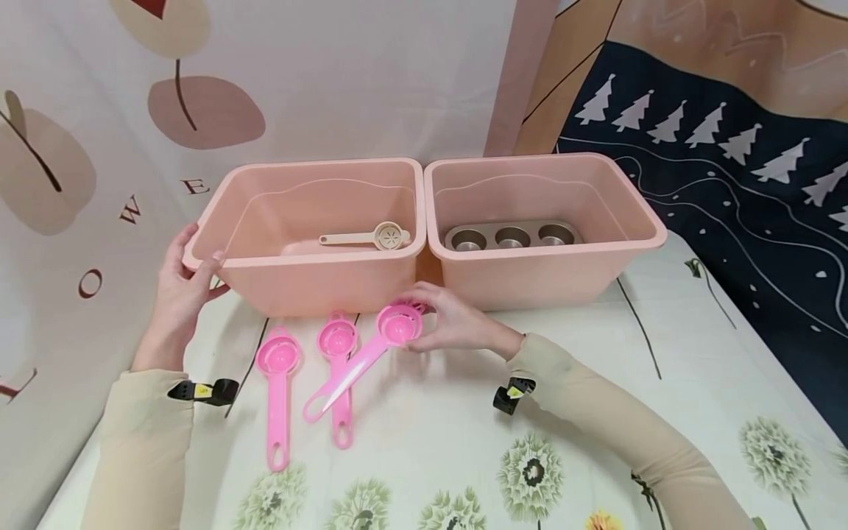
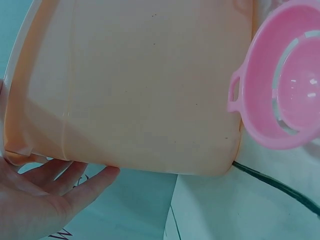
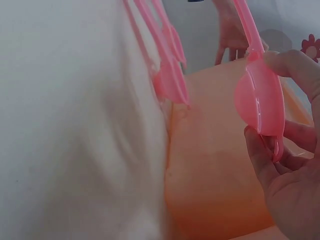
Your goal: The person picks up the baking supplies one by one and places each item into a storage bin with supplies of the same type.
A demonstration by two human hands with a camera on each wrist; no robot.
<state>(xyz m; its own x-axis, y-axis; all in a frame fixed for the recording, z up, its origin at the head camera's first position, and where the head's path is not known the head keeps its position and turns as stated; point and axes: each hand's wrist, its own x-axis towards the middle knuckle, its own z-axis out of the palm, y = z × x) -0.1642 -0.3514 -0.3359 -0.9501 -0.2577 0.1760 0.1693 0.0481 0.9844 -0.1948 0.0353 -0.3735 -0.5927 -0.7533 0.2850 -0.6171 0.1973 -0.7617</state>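
My right hand (image 1: 457, 318) grips a pink egg separator (image 1: 400, 324) by its cup, off the table. In the right wrist view, that egg separator (image 3: 260, 100) is side-on, with fingertips and thumb at opposite ends of the cup. Its handle crosses above a second pink egg separator (image 1: 338, 337), which lies on the table beside a third pink egg separator (image 1: 278, 356). My left hand (image 1: 180, 294) holds the front left corner of the left pink bin (image 1: 318, 283), its thumb at the rim. Inside that bin lies a beige egg separator (image 1: 388, 236).
Close beside it stands a right pink bin (image 1: 543, 276), holding a metal muffin pan (image 1: 490, 234). Both bins rest on a flower-printed tablecloth (image 1: 424, 449). A patterned curtain (image 1: 371, 81) hangs behind them.
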